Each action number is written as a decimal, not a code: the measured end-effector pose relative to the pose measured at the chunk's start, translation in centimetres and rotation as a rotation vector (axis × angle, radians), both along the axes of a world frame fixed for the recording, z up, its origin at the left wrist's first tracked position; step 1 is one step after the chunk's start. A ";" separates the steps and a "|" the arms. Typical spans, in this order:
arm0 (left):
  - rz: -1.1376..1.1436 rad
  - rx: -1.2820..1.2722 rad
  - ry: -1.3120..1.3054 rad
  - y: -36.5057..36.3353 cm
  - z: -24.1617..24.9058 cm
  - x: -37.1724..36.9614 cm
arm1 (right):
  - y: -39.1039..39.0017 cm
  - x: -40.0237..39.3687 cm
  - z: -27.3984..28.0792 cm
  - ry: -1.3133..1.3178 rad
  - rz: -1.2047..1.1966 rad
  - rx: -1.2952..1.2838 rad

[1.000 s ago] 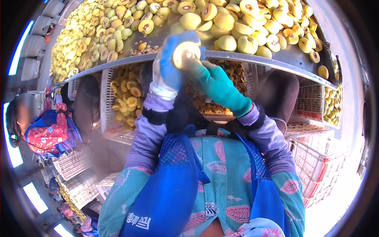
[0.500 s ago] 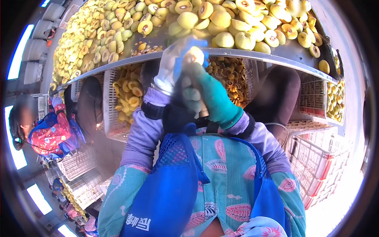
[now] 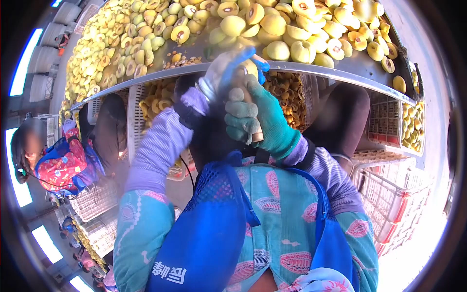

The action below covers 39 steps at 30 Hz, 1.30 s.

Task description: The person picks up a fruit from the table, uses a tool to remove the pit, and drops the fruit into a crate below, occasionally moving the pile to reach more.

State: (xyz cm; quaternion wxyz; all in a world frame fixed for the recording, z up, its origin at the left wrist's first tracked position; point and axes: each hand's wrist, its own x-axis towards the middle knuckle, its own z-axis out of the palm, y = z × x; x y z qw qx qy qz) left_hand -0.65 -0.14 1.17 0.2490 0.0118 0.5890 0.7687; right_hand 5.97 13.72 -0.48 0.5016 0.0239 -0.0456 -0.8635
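Note:
My left hand [image 3: 224,69], in a white glove with blue fingers, is closed around a pale yellow fruit [image 3: 251,68], partly covered by the fingers. Just below it, my right hand [image 3: 253,109] in a green glove grips a tool by its wooden handle [image 3: 257,135]; the working end is hidden at the fruit. Both hands meet in front of the metal table edge [image 3: 287,66]. Beyond them lie whole and halved yellow fruits [image 3: 278,50], some with the stone showing. Loose stones [image 3: 182,61] lie near the edge.
Under the table, a white crate [image 3: 134,117] stands at the left, with fruit halves [image 3: 152,104] beside it. Darker pieces [image 3: 284,95] fill another container between my knees. Stacked crates [image 3: 389,194] stand at my right. A person in a red sleeve [image 3: 56,168] sits at the left.
My left hand has turned, its blue fingers now reaching over the fruit, and my left elbow has swung outward. The right hand stays close by, still gripping the handle.

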 end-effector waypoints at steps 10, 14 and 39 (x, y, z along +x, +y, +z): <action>0.266 0.154 0.007 2.0 0.3 1.2 | 0.2 -1.0 0.0 0.065 0.048 -0.181; 0.432 -0.025 0.065 0.5 -1.1 2.4 | 0.1 -0.4 0.0 0.054 0.127 -0.272; 0.295 -0.134 0.240 -6.2 -0.1 -0.1 | -0.9 -3.1 0.5 1.230 -0.636 1.386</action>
